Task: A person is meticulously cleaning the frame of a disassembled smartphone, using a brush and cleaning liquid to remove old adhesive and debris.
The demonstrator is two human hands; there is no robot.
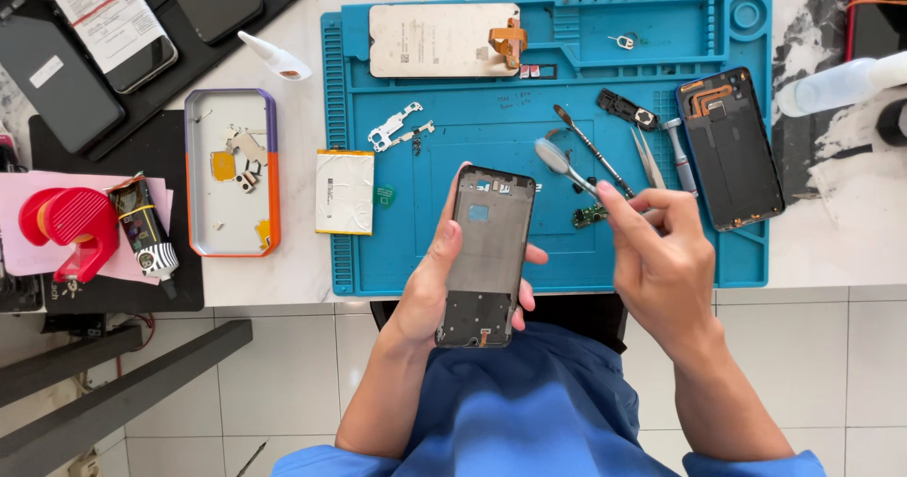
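My left hand (pixel 425 283) holds a dark phone frame (pixel 487 255) upright above the near edge of a blue work mat (pixel 737 250); the frame's inside faces me. My right hand (pixel 661 250) pinches the handle of a small clear-headed brush (pixel 557 158), its head pointing up-left just right of the frame's top. A small green circuit board (pixel 590 215) lies on the mat under the brush.
On the mat lie a detached screen (pixel 439 40), a phone back cover (pixel 730 146), tweezers (pixel 647 156), a metal spudger (pixel 590 146) and a metal bracket (pixel 395 127). Left of it lie a white battery (pixel 344 191), a parts-holding phone case (pixel 231 170), a red tape dispenser (pixel 71 227) and phones (pixel 57 80).
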